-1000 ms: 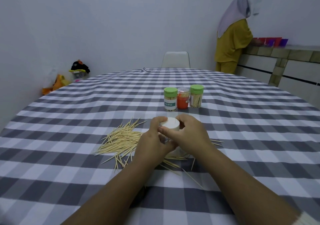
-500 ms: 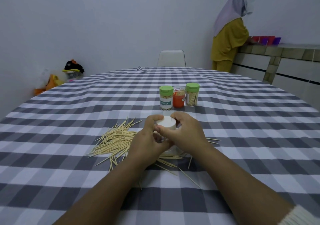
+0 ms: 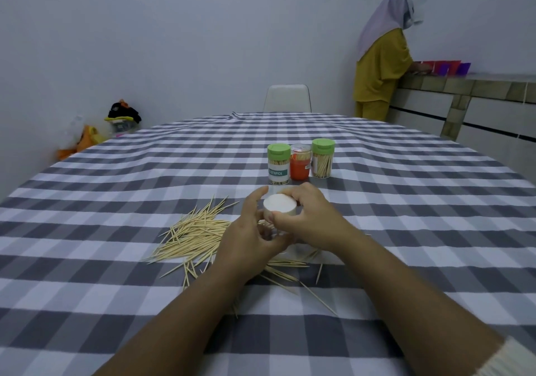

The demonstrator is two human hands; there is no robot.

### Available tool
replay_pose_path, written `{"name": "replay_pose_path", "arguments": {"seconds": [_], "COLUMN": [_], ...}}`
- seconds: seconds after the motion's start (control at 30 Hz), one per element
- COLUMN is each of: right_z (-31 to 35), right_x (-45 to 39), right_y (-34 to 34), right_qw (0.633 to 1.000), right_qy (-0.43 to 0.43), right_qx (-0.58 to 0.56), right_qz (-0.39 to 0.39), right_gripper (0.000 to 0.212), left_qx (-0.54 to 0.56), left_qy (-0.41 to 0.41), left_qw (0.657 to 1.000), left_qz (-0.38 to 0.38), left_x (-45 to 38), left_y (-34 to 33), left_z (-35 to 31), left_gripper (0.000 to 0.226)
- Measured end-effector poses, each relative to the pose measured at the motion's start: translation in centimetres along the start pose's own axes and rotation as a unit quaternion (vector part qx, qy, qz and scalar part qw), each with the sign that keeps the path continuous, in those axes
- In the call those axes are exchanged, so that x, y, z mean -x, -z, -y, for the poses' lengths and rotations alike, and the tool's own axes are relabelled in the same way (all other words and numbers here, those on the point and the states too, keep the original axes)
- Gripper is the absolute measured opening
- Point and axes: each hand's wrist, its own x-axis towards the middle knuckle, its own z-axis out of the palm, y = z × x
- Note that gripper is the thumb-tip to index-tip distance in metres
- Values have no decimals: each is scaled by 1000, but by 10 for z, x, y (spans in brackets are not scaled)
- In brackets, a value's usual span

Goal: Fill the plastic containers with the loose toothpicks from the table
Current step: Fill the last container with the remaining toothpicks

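Pinching the white lid (image 3: pixel 280 204) with my right hand (image 3: pixel 307 222) while my left hand (image 3: pixel 251 239) grips the clear container (image 3: pixel 274 232) above the loose toothpicks (image 3: pixel 200 230), I should twist squarely, keeping the body upright against spillage.

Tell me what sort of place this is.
Probably a home dining room or kitchen: a round table under a checked tablecloth, a white chair at its far side, and a tiled counter where another person stands.
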Motion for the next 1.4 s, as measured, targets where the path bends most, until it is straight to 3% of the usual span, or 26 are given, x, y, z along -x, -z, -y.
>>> {"name": "replay_pose_path", "arguments": {"seconds": [0.1,0.17,0.33,0.43,0.5,0.6,0.7,0.77,0.87,0.97,1.1,1.2,1.4], "right_z": [-2,-3,-9,-11,-12,-13,-14,-14,-15,-17,-14,-13,-14], "right_x": [0,0,3,1,1,3,5,4,3,4,3,4,6], "right_y": [-9,-8,5,-3,-4,4,5,-2,-5,0,-10,-11,-1], "right_qw": [998,996,982,989,989,982,978,986,985,978,990,987,973], "right_qy": [-19,-16,-23,-48,-55,-39,-36,-31,-15,-14,-14,-3,19], "right_qx": [-33,-72,-183,-141,-133,-184,-201,-163,-168,-208,-132,-144,-223], "right_qz": [-42,-53,33,20,-21,10,31,4,-29,-3,-37,-70,-50], "right_gripper": [66,61,69,86,77,63,71,82,76,75,92,85,66], "left_qx": [-38,-26,24,-25,-17,22,12,-15,-7,5,-59,-46,9], "left_qy": [-14,-9,-1,-8,-9,-2,-7,-12,-11,-3,-16,-13,10], "left_qw": [999,1000,1000,1000,1000,1000,1000,1000,1000,1000,998,999,999], "left_qz": [-4,0,18,12,11,15,16,15,12,11,2,6,29], "left_x": [-1,-3,-5,-4,-4,-6,-7,-7,-7,-8,-6,-6,-8], "left_y": [0,0,-2,-1,-2,-2,-2,-2,-3,-4,-2,-3,-2], "left_z": [0,3,7,5,6,9,10,9,10,11,5,5,3], "left_gripper": [88,85,81,80,81,79,78,79,79,78,80,79,91]}}
